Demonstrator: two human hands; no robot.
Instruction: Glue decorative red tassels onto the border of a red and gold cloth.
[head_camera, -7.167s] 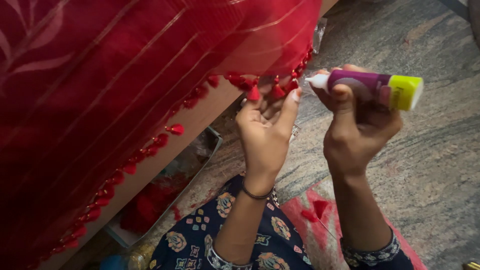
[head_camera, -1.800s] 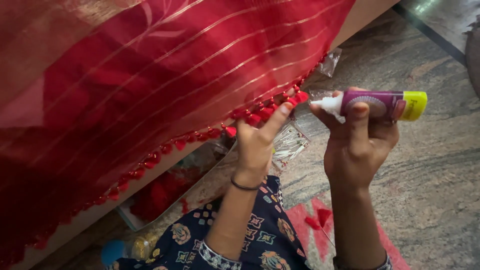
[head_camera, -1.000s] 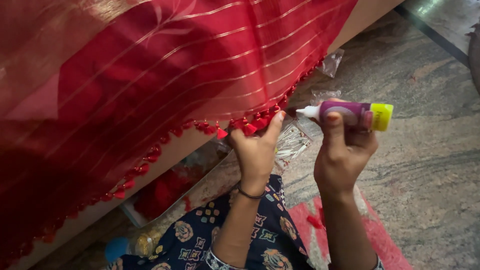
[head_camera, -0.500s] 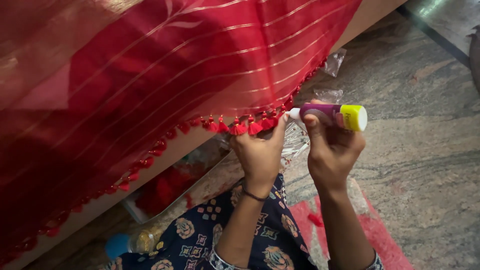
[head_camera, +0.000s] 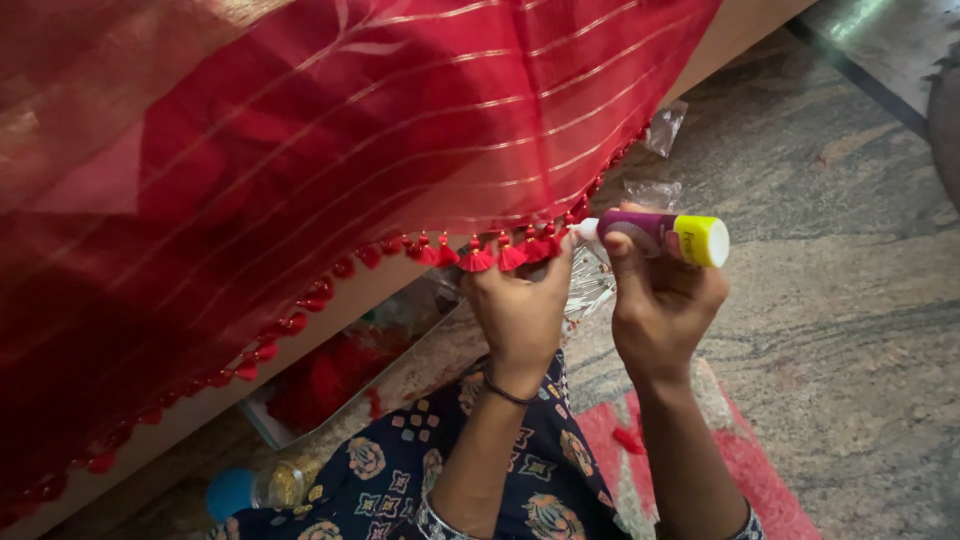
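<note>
Tassels (head_camera: 478, 258) run along the lower hem of a red cloth (head_camera: 330, 150) with thin gold stripes, which hangs over the edge of a pale counter (head_camera: 745, 30) and fills most of the view. The left hand (head_camera: 520, 305) is raised under the hem, fingers curled up behind the small red tassels near the cloth's corner and pinching the edge there. The right hand (head_camera: 660, 300) is closed around a purple glue tube (head_camera: 655, 232) with a yellow-green cap end, held level, its white nozzle pointing left and just beside the tassels that the left hand steadies; whether the tip touches them is hard to tell at this angle.

As to progress, a judgement only: tassels already hang along nearly the whole visible hem, from the far left up to the hands, and a few more continue up the edge toward the corner (those are small and partly blurred). The work in hand seems to sit at the last stretch of the row, with the tassels at the fingertips being treated and little of the hem left past them.

Below, a dark blue floral garment (head_camera: 470, 490) covers the person's lap, a red mat (head_camera: 760, 480) lies on the stone floor (head_camera: 850, 300), and a clear jar with a blue lid (head_camera: 255, 487) rests near the counter's foot.
</note>
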